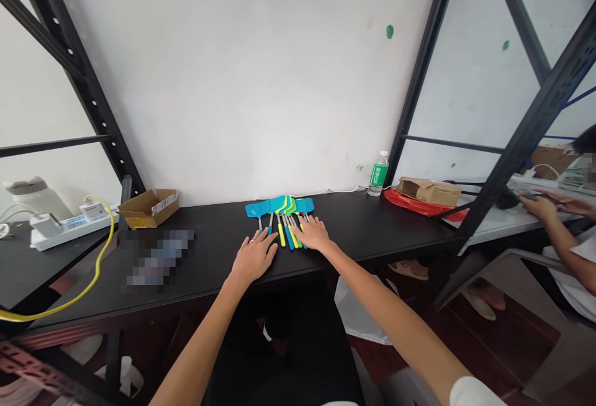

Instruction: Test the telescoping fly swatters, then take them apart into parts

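From the head cam: a fan of blue, green and yellow fly swatters [279, 206] lying on a black table [209, 251], heads toward the wall, handles [286, 232] toward the body, left hand [254, 257] open and flat just beside them, right hand [311, 234] open and spread across the handles, nothing clamped. Light, palms-down contact looks like the way to keep the fan from sliding. No readable print on the swatters, and the green label on the water bottle [378, 176] and the white label on the cardboard box [149, 208] are both too small to read.
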Tool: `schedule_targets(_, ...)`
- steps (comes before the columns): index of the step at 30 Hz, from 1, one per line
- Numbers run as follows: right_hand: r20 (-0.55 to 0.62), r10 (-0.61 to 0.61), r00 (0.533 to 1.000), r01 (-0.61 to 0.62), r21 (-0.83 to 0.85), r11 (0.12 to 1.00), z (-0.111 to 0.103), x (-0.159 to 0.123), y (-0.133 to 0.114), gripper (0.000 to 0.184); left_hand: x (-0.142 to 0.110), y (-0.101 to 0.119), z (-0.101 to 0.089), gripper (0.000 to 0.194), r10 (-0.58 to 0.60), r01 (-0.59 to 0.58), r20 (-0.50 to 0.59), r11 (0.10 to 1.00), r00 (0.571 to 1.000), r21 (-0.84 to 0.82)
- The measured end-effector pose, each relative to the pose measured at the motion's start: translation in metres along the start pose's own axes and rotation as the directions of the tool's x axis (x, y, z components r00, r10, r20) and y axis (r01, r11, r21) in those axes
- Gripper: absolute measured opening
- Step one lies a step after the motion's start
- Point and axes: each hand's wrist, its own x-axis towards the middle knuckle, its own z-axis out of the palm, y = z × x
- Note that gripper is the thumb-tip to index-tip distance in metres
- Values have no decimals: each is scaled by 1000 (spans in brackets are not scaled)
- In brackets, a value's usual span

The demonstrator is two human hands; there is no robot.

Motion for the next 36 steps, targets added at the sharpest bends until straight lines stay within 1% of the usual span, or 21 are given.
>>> schedule_targets(4,-3,-78,997,78,61,995,12,-9,-33,87,-7,3,-6,52,-3,3,-31,1000,1000,-4)
schedule_targets(9,8,-88,996,86,126,988,22,-18,-71,79,-23,0,-14,54,-73,73,-23,997,997,-33)
schedule_targets(12,-3,-90,996,89,170,981,26,-24,-90,69,-31,-9,-16,53,-113,110,-27,990,993,-90)
schedule_targets(14,-12,-84,996,85,207,975,29,-27,-103,65,-34,-18,-17,53,-109,104,-49,989,993,-105)
schedule_targets(17,-23,-90,996,92,267,959,34,-29,-120,65,-38,-32,-18,53,-79,73,-87,994,993,-76)
schedule_targets(21,-24,-125,992,126,323,938,41,-29,-138,66,-47,-47,-24,54,-125,126,-43,992,991,8)
schedule_targets(23,-49,-162,986,169,340,925,42,-30,-142,65,-52,-52,-29,55,-159,160,-18,985,987,59)
schedule_targets(26,-112,-227,967,253,355,900,41,-33,-139,61,-58,-53,-37,57,-195,195,1,977,981,83)
schedule_targets(29,-162,-229,960,268,295,917,36,-31,-131,58,-62,-50,-42,58,-217,216,15,974,976,64)
schedule_targets(31,-153,-190,970,226,273,935,31,-26,-126,55,-62,-47,-44,55,-223,222,24,974,974,57)
schedule_targets(33,-105,-108,989,138,340,930,25,-20,-120,48,-61,-42,-43,52,-227,226,28,973,973,51)
schedule_targets(36,-26,-1,1000,14,484,875,14,-10,-108,24,-59,-36,-41,52,-244,243,5,969,970,48)
